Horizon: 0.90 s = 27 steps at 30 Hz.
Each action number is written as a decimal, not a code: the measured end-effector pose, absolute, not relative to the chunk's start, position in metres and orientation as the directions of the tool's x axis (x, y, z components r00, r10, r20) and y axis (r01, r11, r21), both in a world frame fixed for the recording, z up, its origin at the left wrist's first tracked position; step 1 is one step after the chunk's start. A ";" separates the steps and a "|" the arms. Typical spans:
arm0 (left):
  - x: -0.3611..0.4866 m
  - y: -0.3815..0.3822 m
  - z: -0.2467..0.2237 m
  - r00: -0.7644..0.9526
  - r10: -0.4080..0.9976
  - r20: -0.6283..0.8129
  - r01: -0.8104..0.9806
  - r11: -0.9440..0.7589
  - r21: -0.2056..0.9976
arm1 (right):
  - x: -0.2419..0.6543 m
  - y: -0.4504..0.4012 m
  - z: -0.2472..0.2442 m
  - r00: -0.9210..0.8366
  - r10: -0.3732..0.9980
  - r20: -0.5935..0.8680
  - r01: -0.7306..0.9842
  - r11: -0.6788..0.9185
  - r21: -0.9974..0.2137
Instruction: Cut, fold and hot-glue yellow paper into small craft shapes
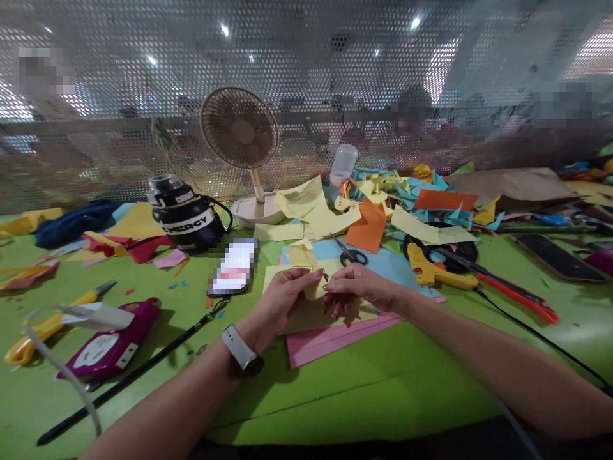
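Note:
Near the middle of the green table, my left hand, with a watch on its wrist, pinches a small piece of yellow paper. My right hand is at the other side of that piece, its fingers curled; whether they grip its edge is too small to tell. Below both hands lie a larger yellow sheet, a blue sheet and pink sheets. Just behind my right hand rest dark scissors on the blue sheet. A folded yellow piece sits behind my left hand.
A phone, a black flask and a fan stand or lie left of centre. To the right are a yellow glue gun, a red cutter and another phone. A purple device lies left; paper scraps are heaped behind.

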<state>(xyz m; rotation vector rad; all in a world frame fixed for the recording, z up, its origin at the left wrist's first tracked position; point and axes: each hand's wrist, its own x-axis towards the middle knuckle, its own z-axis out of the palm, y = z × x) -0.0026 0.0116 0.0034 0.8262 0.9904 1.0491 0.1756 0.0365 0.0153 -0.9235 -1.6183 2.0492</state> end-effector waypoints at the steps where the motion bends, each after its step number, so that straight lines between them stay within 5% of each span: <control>1: -0.002 0.011 0.004 0.162 0.952 -0.258 -0.309 0.297 0.903 | 0.175 0.035 0.015 -0.708 0.661 -0.248 0.100 -0.253 -0.962; 27: 0.002 0.010 0.013 0.077 0.963 -0.257 -0.433 0.264 0.862 | 0.173 0.036 0.010 -0.681 0.718 -0.147 0.038 -0.166 -0.985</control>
